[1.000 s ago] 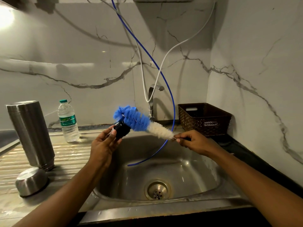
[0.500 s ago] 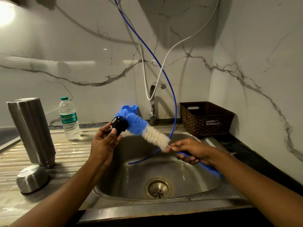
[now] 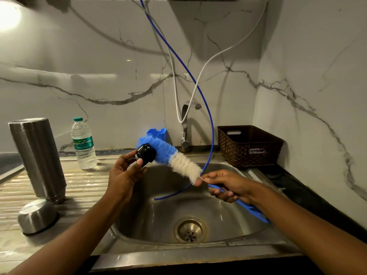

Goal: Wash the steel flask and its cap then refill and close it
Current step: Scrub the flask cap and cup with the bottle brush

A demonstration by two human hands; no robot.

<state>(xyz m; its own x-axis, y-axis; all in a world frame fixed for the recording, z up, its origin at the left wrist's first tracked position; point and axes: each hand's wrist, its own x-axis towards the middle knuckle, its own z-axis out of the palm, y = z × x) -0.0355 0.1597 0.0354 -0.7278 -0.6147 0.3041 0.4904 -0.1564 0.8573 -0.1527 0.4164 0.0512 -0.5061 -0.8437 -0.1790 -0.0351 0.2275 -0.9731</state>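
Observation:
My left hand (image 3: 124, 173) pinches a small black flask cap (image 3: 146, 153) above the sink's left rim. My right hand (image 3: 228, 185) grips the blue handle of a bottle brush (image 3: 178, 159). The brush's blue and white bristles slant up to the left, and the blue tip lies against the cap. The steel flask (image 3: 37, 157) stands upside down on the ribbed drainboard at the left. A steel cup lid (image 3: 36, 216) lies mouth down in front of it.
The steel sink (image 3: 228, 231) lies below my hands, with its drain (image 3: 190, 230) in the middle. A tap (image 3: 185, 124) rises behind it, and a blue tube (image 3: 210, 120) and a white hose (image 3: 200, 80) hang over it. A plastic water bottle (image 3: 83, 143), a blue holder (image 3: 157, 132) and a brown basket (image 3: 248, 145) sit along the back.
My right hand dropped lower over the sink, tilting the brush more steeply. The cap in my left hand turned and now shows in front of the blue bristles.

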